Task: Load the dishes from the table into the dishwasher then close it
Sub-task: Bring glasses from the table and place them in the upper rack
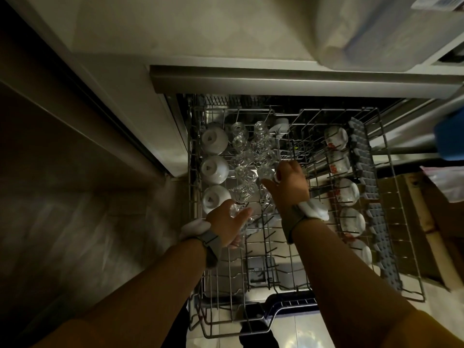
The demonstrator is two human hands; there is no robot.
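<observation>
The dishwasher's upper rack [391, 247] is pulled out below me. My left hand [227, 226] grips a clear glass [237, 209] at the rack's left-middle, just in front of a row of upturned clear glasses [242, 177]. My right hand [288, 183] grips another clear glass [267, 172] in the middle rows. Three white bowls [213, 168] lie upside down along the left edge. Several white cups with a red pattern [337, 164] line the right side.
The countertop edge [301, 76] runs above the rack. A grey cutlery strip [371, 197] lines the rack's right edge. A cardboard box [426, 222] stands to the right, a tiled floor [75, 222] to the left. The rack's front rows hold no dishes.
</observation>
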